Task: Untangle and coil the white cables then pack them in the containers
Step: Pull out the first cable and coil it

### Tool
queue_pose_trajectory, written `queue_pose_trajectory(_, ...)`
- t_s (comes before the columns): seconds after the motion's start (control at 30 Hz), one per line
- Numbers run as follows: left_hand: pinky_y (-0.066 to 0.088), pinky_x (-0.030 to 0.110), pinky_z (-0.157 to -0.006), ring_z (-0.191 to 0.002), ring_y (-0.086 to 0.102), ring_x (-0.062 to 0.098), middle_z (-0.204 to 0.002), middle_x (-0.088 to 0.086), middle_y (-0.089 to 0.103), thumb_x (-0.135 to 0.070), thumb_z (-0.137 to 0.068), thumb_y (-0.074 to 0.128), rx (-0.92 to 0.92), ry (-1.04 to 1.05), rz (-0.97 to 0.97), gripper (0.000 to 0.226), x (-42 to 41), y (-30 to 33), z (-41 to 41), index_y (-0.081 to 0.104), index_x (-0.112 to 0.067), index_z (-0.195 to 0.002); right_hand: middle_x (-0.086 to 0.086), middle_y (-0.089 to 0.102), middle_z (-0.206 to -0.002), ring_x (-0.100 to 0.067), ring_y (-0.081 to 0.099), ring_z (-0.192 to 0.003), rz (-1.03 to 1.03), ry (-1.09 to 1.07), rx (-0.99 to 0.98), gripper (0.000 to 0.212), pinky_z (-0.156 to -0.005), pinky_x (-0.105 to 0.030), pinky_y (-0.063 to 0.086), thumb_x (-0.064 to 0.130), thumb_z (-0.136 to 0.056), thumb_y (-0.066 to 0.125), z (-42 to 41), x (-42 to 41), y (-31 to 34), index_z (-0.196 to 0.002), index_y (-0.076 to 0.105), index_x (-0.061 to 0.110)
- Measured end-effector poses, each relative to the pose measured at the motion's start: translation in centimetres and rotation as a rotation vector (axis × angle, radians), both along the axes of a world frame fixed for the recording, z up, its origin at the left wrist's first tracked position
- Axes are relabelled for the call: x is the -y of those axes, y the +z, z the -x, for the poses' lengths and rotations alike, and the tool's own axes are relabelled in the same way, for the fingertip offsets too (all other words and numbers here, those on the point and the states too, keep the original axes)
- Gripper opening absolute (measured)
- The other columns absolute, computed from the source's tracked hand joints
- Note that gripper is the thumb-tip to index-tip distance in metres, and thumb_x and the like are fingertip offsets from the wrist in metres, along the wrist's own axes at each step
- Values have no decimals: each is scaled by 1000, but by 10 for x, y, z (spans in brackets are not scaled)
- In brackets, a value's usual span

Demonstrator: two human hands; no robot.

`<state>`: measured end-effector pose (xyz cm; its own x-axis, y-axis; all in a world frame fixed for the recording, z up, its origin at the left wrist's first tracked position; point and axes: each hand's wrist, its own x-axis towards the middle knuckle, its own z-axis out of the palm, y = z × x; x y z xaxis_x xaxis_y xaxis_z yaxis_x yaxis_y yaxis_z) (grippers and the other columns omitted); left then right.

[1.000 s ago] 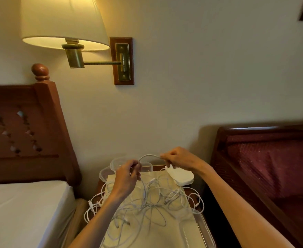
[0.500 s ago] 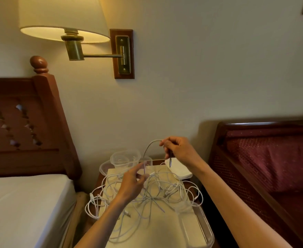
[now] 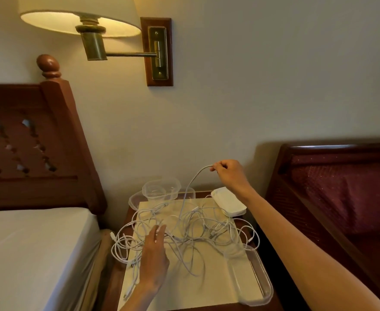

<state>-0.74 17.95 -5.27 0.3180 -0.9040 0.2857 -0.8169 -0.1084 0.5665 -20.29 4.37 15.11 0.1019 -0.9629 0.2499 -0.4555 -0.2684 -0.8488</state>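
A tangle of white cables [image 3: 191, 230] is spread over a pale mat on a small wooden nightstand [image 3: 117, 286]. My right hand [image 3: 229, 175] pinches one cable end and holds it raised above the back of the table, the strand arching down into the heap. My left hand [image 3: 154, 259] lies low over the left side of the tangle, fingers straight and touching the cables. Clear plastic containers [image 3: 162, 189] stand stacked at the back. A clear lid or tray [image 3: 255, 279] lies at the front right.
White lids [image 3: 229, 202] are stacked at the back right of the table. A bed with a white sheet [image 3: 27, 254] and a wooden headboard flanks the left. A dark red upholstered seat [image 3: 341, 194] flanks the right. A wall lamp [image 3: 81, 23] hangs above.
My left hand let go of the cable and dropped onto the tangle. My right hand kept its pinch on the cable end and drew it higher and to the right.
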Motion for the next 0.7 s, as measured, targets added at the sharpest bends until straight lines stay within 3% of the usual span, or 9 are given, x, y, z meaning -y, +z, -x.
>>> queue_pose_trajectory(0.1,48,16,-70,-105,63,23,-116,4,64,17,-75,66,38,-41,81,49,9,8,-11,70,-14,-112,2,63,-81,-8,51,-61,56,-61,-86,23,-54,-18,42,17,-100,49,1,11,-14,-98,71,10)
queue_pose_trajectory(0.17,48,21,-70,-87,69,21,-96,2,72,13,-74,72,59,-102,152,36,19,16,-17,75,-14,-97,-10,62,-113,-20,59,-97,164,-142,-433,24,-82,-36,51,11,-98,50,0,12,-31,-116,65,12)
queue_pose_trajectory(0.23,48,21,-72,-81,70,18,-89,0,74,9,-74,75,46,-137,213,29,28,29,-18,76,-14,-92,-11,46,-133,-27,47,-119,339,-192,-639,40,-97,-44,47,6,-91,53,-8,-1,-51,-131,53,15)
queue_pose_trajectory(0.3,50,21,-72,-79,70,14,-86,-2,75,6,-74,76,22,-163,271,25,38,46,-15,77,-15,-89,-4,54,-119,-22,55,-105,352,-45,-584,27,-85,-38,52,18,-92,53,-24,-30,-72,-119,58,18)
queue_pose_trajectory(0.33,51,22,-72,-79,70,12,-86,-3,75,5,-75,76,17,-183,288,24,44,53,-12,77,-15,-89,0,60,-108,-19,59,-96,247,27,-558,22,-76,-35,52,32,-93,54,-31,-44,-84,-110,62,20)
queue_pose_trajectory(0.4,55,23,-74,-80,69,8,-89,-5,75,3,-76,76,-6,-253,307,25,52,63,-7,77,-16,-92,4,65,-95,-18,63,-88,-69,113,-579,39,-67,-32,48,58,-84,58,-41,-61,-113,-100,65,24)
queue_pose_trajectory(0.47,56,21,-75,-80,68,2,-100,-6,73,3,-77,76,-84,-322,314,31,53,70,-3,75,-18,-99,2,67,-85,-20,66,-85,-242,181,-565,31,-67,-32,47,50,-84,63,-41,-64,-133,-93,68,20)
queue_pose_trajectory(0.57,54,16,-79,-89,66,-1,-122,-9,62,5,-80,73,-164,-332,309,43,44,71,-8,69,-18,-115,8,65,-63,-7,67,-64,-315,200,-276,22,-69,-27,53,18,-95,55,-31,-50,-126,-80,71,15)
queue_pose_trajectory(0.7,55,20,-79,-100,61,9,-123,-9,57,-12,-84,74,-204,-135,268,37,21,43,-22,64,-19,-119,6,63,-71,-5,54,-62,-198,101,-127,25,-68,-29,46,24,-98,51,-19,-25,-84,-90,73,16)
